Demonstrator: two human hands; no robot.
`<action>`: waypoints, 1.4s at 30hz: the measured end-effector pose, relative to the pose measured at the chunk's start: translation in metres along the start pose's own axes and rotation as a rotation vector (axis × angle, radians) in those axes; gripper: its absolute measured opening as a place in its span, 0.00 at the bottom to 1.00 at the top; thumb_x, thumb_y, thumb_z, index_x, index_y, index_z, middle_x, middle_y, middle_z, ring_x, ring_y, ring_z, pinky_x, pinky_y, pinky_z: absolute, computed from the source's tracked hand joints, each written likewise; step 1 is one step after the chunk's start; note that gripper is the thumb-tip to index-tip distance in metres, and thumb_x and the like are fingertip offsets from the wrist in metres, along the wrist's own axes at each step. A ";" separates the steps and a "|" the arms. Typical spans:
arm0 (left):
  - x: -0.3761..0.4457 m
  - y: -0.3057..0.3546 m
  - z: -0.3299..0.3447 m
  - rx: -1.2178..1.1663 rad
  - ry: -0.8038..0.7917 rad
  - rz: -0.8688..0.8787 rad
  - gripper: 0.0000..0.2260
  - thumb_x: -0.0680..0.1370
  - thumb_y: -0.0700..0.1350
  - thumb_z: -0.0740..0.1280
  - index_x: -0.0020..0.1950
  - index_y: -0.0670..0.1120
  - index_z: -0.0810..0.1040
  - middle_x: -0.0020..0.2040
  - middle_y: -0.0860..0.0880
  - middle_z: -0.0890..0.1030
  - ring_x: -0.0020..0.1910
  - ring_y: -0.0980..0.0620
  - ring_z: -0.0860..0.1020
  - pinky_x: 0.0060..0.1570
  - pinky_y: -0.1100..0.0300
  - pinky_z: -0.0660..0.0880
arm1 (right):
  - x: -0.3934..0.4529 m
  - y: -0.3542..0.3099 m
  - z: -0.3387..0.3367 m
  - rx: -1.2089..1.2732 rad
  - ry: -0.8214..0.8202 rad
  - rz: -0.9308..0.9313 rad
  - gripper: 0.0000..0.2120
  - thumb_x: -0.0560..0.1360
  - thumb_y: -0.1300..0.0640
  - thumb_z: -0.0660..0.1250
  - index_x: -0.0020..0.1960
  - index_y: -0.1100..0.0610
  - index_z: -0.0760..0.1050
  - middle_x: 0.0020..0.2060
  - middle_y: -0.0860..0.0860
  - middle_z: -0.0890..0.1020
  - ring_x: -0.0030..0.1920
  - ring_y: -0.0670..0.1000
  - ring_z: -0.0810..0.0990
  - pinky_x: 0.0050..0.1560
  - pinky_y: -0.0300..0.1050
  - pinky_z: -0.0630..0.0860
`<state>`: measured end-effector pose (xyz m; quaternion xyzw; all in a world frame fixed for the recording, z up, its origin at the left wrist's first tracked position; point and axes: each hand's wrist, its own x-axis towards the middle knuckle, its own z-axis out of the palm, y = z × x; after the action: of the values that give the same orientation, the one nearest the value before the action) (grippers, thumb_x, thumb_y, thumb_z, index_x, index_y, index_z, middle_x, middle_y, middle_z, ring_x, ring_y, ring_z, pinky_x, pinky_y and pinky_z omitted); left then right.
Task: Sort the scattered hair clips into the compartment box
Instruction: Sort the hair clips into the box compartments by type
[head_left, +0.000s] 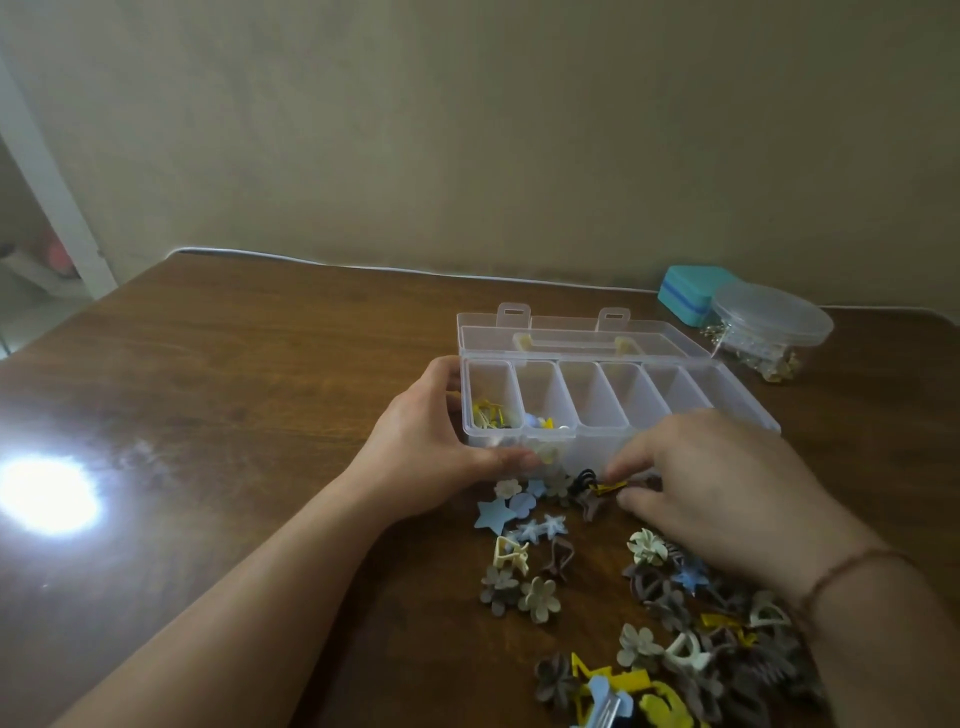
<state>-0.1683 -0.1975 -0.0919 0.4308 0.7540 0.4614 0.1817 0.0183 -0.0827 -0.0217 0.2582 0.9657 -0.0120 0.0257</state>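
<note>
Left hand (431, 441) has its grip wrapped round the near left corner of the clear compartment box (597, 410) on the tabletop (260, 364). Right hand (722, 483) pinches a yellow clip (610, 487) just in front of the box, loose hair clips (675, 623) scattered below.

The clear plastic compartment box (618, 395) sits open on the table, its lid (571, 335) folded back on the far side and a row of 6 narrow compartments running left to right. Only the 2 leftmost hold anything: yellow clips (488, 413) in the first, a few pale blue, white and yellow ones (543, 422) in the second. The unsorted hair clips (670, 618) lie scattered near the box's front and off to the near right, a mix of blue stars, cream and grey flowers, brown claws and yellow pieces.
</note>
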 end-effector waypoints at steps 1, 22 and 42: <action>0.000 0.000 0.000 0.004 -0.001 0.000 0.44 0.59 0.62 0.79 0.71 0.58 0.65 0.58 0.63 0.76 0.57 0.62 0.76 0.49 0.69 0.75 | 0.002 -0.001 0.004 -0.012 -0.013 -0.002 0.12 0.77 0.48 0.65 0.58 0.37 0.78 0.52 0.38 0.81 0.51 0.44 0.79 0.49 0.44 0.79; 0.000 -0.002 0.001 0.017 0.015 0.027 0.42 0.60 0.59 0.81 0.70 0.58 0.65 0.53 0.66 0.76 0.53 0.69 0.75 0.42 0.76 0.74 | 0.003 -0.015 0.013 0.032 -0.019 -0.077 0.06 0.73 0.56 0.66 0.42 0.45 0.71 0.39 0.43 0.76 0.42 0.43 0.75 0.41 0.41 0.75; 0.001 -0.003 0.000 0.021 0.008 0.020 0.43 0.61 0.60 0.80 0.71 0.58 0.64 0.52 0.66 0.75 0.52 0.68 0.75 0.42 0.72 0.74 | 0.025 -0.007 0.003 0.747 0.436 -0.065 0.10 0.68 0.63 0.74 0.38 0.49 0.77 0.33 0.36 0.79 0.23 0.42 0.69 0.25 0.32 0.67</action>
<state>-0.1706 -0.1970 -0.0937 0.4384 0.7551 0.4571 0.1693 -0.0067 -0.0760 -0.0262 0.2155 0.8854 -0.3068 -0.2748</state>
